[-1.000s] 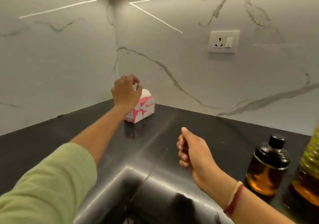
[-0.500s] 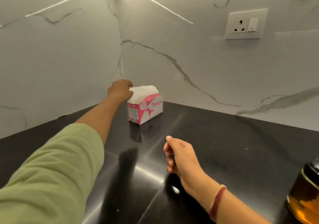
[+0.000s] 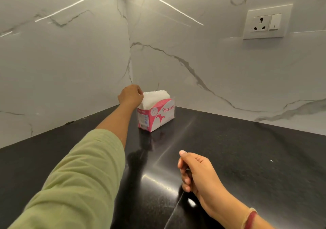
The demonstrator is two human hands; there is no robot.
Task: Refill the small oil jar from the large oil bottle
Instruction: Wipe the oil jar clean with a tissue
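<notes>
small oil jar and large oil bottle: neither is in frame, so we can't say where they stand. The step in hand looks like prep, not pouring. We judge we're fetching a tissue, likely for drips.

left hand is at frame centre, fingers curled onto the top-left edge of the tissues sticking out of the pink-and-white tissue pack. It reads as a pinch on the top sheets, though the fingertips are hidden behind the knuckles.

right hand hovers low, right of centre, above the black counter. Its fingers are loosely curled and hold nothing.

The pack sits on the counter near the corner of the marble walls.

To do it well:
- Pinch one or two sheets only, then pull up and toward us, slowly.
- The pack looks light and unanchored, so it'll probably lift or tip with the sheet. We'd bring the free right hand in to press it down first.
- Keep the green sleeve clear of the counter.

wall socket is upper right and plays no part.
</notes>
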